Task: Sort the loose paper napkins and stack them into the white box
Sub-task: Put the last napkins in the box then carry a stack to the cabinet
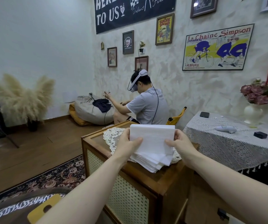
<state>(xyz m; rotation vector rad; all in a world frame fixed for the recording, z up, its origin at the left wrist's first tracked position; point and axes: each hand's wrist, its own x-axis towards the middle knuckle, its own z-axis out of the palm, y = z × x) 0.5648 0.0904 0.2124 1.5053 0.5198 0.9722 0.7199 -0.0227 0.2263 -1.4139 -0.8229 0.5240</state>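
Gripping the napkin stack [152, 139] upright by its side edges, my left hand [127, 143] and right hand [181, 143] held it above the loose napkins [152, 162] on the near wooden cabinet [146, 180].

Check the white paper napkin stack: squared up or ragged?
Partly ragged. The white paper napkin stack, held by left hand and right hand, has staggered lower edges.
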